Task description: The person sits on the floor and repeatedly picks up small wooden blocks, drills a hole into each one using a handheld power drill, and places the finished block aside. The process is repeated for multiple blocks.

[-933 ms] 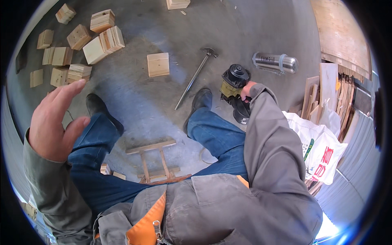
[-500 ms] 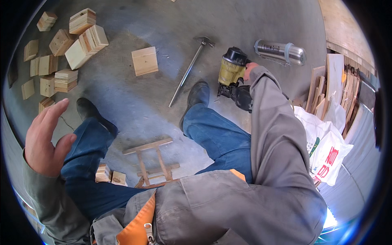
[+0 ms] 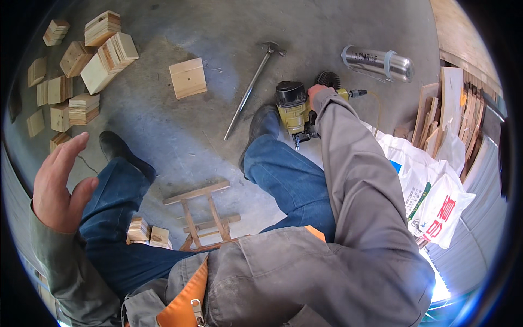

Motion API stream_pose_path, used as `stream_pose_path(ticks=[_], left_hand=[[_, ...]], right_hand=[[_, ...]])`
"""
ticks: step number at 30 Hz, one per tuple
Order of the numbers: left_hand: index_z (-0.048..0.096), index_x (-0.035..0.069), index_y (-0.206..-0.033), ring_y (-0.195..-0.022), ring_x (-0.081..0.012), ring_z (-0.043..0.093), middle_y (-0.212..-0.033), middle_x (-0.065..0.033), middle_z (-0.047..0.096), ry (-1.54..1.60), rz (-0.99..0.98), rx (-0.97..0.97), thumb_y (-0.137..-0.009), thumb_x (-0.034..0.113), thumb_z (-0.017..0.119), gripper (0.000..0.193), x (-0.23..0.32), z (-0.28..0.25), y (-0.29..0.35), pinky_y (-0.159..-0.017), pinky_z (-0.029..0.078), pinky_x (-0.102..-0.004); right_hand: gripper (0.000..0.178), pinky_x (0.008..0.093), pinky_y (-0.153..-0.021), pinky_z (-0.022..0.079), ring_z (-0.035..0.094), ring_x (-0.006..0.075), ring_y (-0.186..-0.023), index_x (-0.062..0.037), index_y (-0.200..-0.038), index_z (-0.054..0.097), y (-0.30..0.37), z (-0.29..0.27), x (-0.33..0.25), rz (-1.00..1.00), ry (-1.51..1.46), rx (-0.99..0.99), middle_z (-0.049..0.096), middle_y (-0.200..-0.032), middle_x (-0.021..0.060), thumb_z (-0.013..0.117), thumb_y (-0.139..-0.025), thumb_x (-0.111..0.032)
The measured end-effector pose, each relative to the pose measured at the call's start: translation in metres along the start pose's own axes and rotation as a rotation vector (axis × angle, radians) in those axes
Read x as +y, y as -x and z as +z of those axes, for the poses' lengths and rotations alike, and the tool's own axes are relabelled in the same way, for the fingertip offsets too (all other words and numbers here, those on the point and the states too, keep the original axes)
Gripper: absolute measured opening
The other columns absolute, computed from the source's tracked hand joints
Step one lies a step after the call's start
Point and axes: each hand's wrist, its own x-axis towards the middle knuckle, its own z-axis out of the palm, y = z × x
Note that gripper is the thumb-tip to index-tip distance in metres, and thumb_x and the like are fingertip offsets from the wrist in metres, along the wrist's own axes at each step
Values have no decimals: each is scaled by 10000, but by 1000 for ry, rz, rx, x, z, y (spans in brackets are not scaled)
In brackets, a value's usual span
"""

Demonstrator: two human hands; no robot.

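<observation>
My right hand (image 3: 317,96) is closed round the grip of a yellow and black pneumatic nail gun (image 3: 294,111), held beside my right boot. A dark round coil (image 3: 328,80) and a thin yellow hose show beside it; my sleeve covers part of the gun. Raised at the left, my left hand (image 3: 61,182) has its fingers straight and thumb apart, with nothing in it. A square wooden block (image 3: 188,78) lies by itself on the floor. Between it and the nail gun rests a hammer (image 3: 253,84) with a long metal handle.
Stacked wooden blocks (image 3: 103,60) cover the far left floor. A steel flask (image 3: 378,62) lies at the far right, near upright wood strips (image 3: 441,109) and a white printed sack (image 3: 425,191). A small wooden frame (image 3: 204,212) and a few blocks (image 3: 140,229) are near my legs.
My right hand has moved a little left with the nail gun and turned it, bringing its round coil and hose fitting into sight. The left hand has hardly moved.
</observation>
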Motion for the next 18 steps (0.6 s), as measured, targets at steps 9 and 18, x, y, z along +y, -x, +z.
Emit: stream_pose_path(ticks=[9,18], left_hand=[[577,37,-1432,-1139,-416,637,-1254,-203,671,-19,54,48,-753,40,769,706,11,-8,7,-991,511,-452],[584,46,-1428,-1180,-417,627,-1311,-200,666,58,73,98,-754,87,790,706,24,-30,27,-1037,499,-465]], right_hand=[[494,444,-1059,541,642,373,-1276,-87,-1287,705,-2,6,12,-96,-23,99,696,-1326,185,679,-794,-81],[677,474,-1123,477,570,423,-1322,-65,-1467,537,76,-89,-110,-177,-620,722,590,-1418,256,763,-872,-296]])
